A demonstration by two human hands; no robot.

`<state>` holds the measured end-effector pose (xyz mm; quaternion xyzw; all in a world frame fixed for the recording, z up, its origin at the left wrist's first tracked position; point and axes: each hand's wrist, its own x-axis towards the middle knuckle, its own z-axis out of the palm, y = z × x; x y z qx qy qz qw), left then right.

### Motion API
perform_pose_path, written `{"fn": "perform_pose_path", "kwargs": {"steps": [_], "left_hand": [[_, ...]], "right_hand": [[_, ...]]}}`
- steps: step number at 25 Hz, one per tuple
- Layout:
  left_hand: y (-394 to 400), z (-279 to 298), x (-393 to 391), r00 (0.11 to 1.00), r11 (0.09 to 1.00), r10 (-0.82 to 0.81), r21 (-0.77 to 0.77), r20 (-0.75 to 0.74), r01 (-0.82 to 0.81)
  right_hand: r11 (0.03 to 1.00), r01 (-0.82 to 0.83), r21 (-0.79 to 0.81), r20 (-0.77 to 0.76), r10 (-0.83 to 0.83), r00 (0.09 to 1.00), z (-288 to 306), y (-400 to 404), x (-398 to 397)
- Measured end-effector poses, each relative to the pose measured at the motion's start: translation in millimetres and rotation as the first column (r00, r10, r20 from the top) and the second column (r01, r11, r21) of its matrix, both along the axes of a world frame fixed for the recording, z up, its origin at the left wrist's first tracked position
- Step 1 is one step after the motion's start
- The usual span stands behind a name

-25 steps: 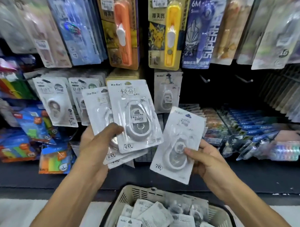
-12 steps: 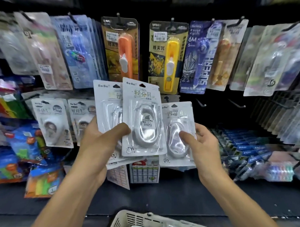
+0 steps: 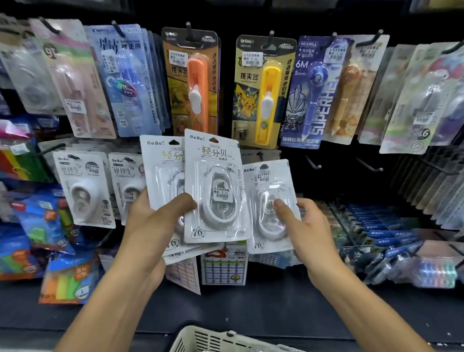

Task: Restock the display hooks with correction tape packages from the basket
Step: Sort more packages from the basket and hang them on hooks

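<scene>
My left hand [image 3: 153, 226] grips a fanned stack of white correction tape packages [image 3: 213, 187], thumb across the front one. My right hand [image 3: 303, 226] holds a single white correction tape package [image 3: 269, 198] upright by its blister, just right of the stack and in front of the display's second row. Its hang hole is level with a hook whose tip I cannot see. The beige basket [image 3: 205, 342] sits at the bottom edge with more packages inside, mostly cut off.
Similar white tape packages [image 3: 84, 186] hang at the left of the same row. Two bare hooks [image 3: 313, 163] [image 3: 370, 165] stick out to the right. Orange and yellow pusher packs [image 3: 193, 82] hang above. A dark shelf ledge [image 3: 256, 301] runs below.
My right hand lifted the single package from beside the basket up to the second row, next to the stack. My left hand rose slightly with its stack. The view tilted upward.
</scene>
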<state>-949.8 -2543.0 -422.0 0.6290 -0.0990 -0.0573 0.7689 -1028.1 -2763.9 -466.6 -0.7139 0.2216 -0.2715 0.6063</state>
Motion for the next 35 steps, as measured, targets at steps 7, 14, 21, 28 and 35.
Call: {"fn": "perform_pose_path", "kwargs": {"steps": [7,14,21,28,35], "left_hand": [[-10.7,-13.8,-4.3,0.999,0.995,-0.027,0.092,-0.021,0.029],[-18.2,-11.2,-8.7,0.965,0.966,-0.24,0.07,-0.104,0.247],[-1.4,-4.6,7.4,1.0,1.0,-0.009,0.006,-0.007,0.009],[-7.8,-10.1,5.0,0.999,0.999,-0.029,0.026,0.015,0.028],[-15.7,-19.3,5.0,0.997,0.995,-0.075,0.06,0.024,0.074]], "right_hand": [[0.893,-0.305,0.33,0.066,0.3,0.952,0.7,11.1,-6.4],[0.912,-0.262,0.314,0.204,0.205,0.957,-4.3,8.8,-12.3],[0.995,-0.091,0.049,0.205,0.079,0.976,-1.0,2.6,-12.5],[0.994,-0.111,0.008,0.064,0.11,0.992,-6.4,10.6,-11.4],[0.946,-0.209,0.249,0.07,0.197,0.978,-7.5,18.3,-6.1]]}}
